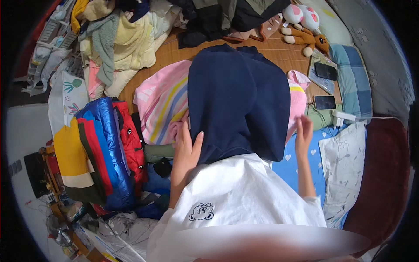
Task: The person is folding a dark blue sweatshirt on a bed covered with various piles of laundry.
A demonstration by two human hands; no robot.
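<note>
A dark navy garment (239,101) lies spread in front of me, its near end against my white shirt. Beneath it a pink striped towel or blanket (160,104) sticks out on both sides. My left hand (188,147) is at the navy garment's left edge, fingers apart, thumb over the cloth; its fingertips are close to the pink cloth. On the right, my right hand (303,131) is raised beside the garment's edge with fingers slightly bent, near the pink cloth, with nothing seen in it. Whether either hand touches the cloth underneath is hard to tell.
At the left are stacked folded clothes (75,154) and a red jacket (131,144). Piled clothes (134,39) and dark garments (209,23) lie at the back on a bamboo mat (173,46). Back right are a brown plush toy (302,39), phones (325,71) and a white charger (342,116).
</note>
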